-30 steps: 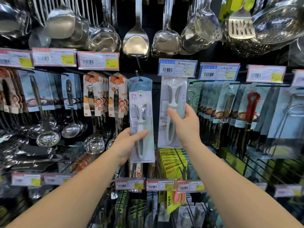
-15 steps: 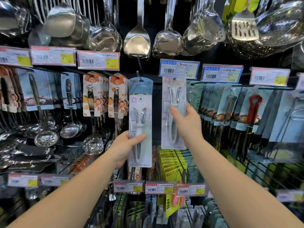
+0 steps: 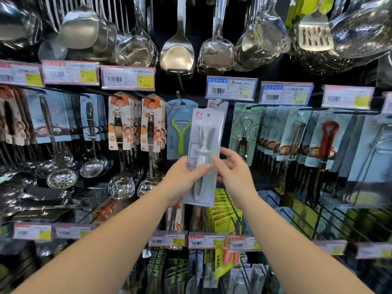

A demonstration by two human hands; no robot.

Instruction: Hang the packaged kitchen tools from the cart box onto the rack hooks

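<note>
Hands gripping peeler pack — tag "7.20"

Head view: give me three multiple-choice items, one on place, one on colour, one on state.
1. Where is the clear pack with a white tool relative to the green Y-shaped peeler?
A. left of it
B. right of it
C. below the bottom tags

2. What colour frames the price tag marked 7.20?
A. red
B. green
C. blue

3. How is the pack held?
A. by both hands
B. by the left hand only
C. hanging free on a hook

Answers: 1 B, the pack sits to the peeler's right. 2 C, its border is blue. 3 A, the left hand and right hand both pinch it, its hole off any hook.
</note>
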